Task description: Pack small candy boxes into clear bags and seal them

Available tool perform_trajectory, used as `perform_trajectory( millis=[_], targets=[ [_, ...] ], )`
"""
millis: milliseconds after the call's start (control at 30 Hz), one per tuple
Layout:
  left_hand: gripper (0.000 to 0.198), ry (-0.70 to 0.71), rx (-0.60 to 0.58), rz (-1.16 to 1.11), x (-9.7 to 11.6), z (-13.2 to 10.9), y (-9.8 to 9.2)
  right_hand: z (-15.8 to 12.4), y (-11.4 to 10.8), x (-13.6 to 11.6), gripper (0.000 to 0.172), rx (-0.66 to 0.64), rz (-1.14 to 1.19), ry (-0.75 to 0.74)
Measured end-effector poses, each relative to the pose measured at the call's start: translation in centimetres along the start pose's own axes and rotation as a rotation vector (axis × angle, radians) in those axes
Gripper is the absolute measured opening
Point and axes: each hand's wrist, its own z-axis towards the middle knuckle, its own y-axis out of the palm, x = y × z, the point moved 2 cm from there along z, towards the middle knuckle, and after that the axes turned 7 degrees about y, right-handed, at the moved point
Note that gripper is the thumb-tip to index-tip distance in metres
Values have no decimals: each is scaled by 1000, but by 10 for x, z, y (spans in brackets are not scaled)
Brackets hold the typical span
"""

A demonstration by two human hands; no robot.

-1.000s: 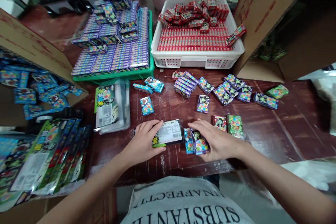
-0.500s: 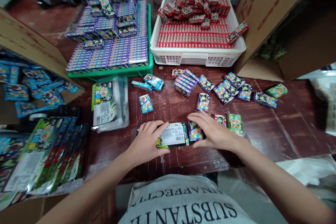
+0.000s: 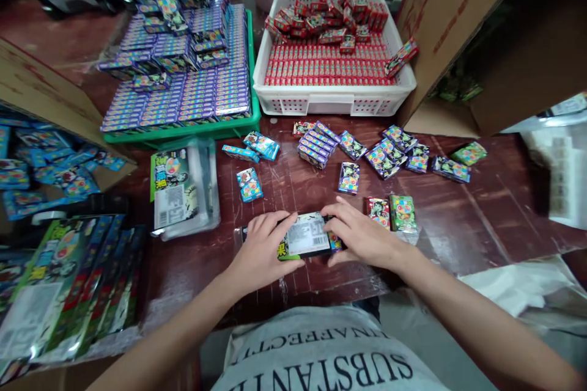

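My left hand (image 3: 261, 245) grips the left part of a printed plastic pouch (image 3: 306, 236) lying flat on the table, thumb along its lower edge and fingers along its upper edge. A white label with a barcode faces up on the pouch. My right hand (image 3: 360, 233) closes round a small purple box (image 3: 336, 242) at the pouch's right end. Most of that box is hidden by the hand and the pouch. Just right of this hand lie a red box (image 3: 378, 211) and a green box (image 3: 403, 214), side by side.
Loose purple boxes (image 3: 387, 157) and blue boxes (image 3: 249, 184) lie ahead. Flat pouches (image 3: 177, 186) are stacked at left, near filled pouches (image 3: 50, 281). Behind stand a green tray (image 3: 192, 133) of purple boxes and a white basket (image 3: 298, 104) of red ones. Cardboard cartons flank both sides.
My right hand has moved left with the purple box, which now sits against or partly inside the pouch's right end. My left hand stays on the pouch. The view has shifted slightly.
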Motion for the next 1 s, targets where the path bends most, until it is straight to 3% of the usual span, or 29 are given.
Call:
perform_trajectory(
  millis=[67,167,233,367,433,533,600,700,833,1000],
  targets=[
    [86,-32,35,31,3,0,2,-1,-1,-4,53,44,-12,20],
    [87,-44,70,44,2,-1,4,-8,-3,-8,85,94,5,112],
    [85,-39,101,58,-1,-1,4,-13,-3,-11,96,144,13,180],
    [81,-25,164,95,-11,4,6,-19,-7,-16,68,202,15,244],
    [81,-12,168,98,-15,8,7,-28,-18,-7,73,197,-32,298],
    [83,17,126,91,-15,11,5,-54,-42,18,101,142,-166,440],
    [84,34,86,82,-12,13,2,-69,-54,32,93,78,-193,484],
    [86,49,36,51,-5,15,-3,-73,-60,32,71,33,-76,393],
    [93,104,-13,-36,5,18,-9,-53,-58,10,75,-42,92,183],
    [99,113,-8,-55,15,19,-8,-26,-50,0,74,-11,-12,137]
  ],
)
